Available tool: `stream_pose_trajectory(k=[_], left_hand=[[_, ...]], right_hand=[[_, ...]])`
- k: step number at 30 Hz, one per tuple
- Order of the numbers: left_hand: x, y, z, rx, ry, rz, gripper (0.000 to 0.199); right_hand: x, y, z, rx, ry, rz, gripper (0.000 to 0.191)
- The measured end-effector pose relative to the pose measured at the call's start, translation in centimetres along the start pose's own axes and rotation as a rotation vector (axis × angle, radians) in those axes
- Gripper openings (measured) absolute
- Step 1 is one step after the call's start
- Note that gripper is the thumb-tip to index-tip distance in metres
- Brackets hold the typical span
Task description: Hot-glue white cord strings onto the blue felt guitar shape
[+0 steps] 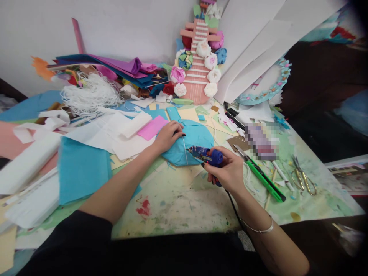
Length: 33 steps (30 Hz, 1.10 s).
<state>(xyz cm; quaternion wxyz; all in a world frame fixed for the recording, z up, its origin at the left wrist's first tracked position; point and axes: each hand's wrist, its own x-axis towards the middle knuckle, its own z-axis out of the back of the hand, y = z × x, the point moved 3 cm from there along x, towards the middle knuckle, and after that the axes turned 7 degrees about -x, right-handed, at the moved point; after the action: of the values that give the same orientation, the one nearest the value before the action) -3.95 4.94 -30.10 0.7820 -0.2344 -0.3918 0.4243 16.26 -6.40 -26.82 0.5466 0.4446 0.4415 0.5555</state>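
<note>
Scissors [301, 173]: gold-handled, at right
Cutter [266, 181]: green, left of scissors
Guitar model [196, 78]: pink, flowers [211, 60] alongside

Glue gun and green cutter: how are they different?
The glue gun is mainly blue, the green cutter green and black. The right hand holds the glue gun; the green cutter lies on the table. The glue gun has a black cord; the green cutter shows none. Both are hand tools.
</note>
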Motion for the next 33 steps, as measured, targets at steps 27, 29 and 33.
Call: stream_pose_trajectory(k=[27, 29, 33], left_hand=[[-0.2, 0.2, -0.2, -0.017, -0.052, 0.018, 0.017], [-0.2, 0.3, -0.2, -0.035, -0.052, 0.025, 0.018], [-0.1, 0.3, -0.1, -0.049, -0.053, 0.023, 0.018]], right_hand=[[1.2, -0.6, -0.5, 0.013, 0.007, 0.003, 0.030], [1.2, -0.7, -0.4, 0.029, 0.017, 0.011, 0.030], [1.2, -0.3, -0.1, 0.062, -0.004, 0.031, 0.030]])
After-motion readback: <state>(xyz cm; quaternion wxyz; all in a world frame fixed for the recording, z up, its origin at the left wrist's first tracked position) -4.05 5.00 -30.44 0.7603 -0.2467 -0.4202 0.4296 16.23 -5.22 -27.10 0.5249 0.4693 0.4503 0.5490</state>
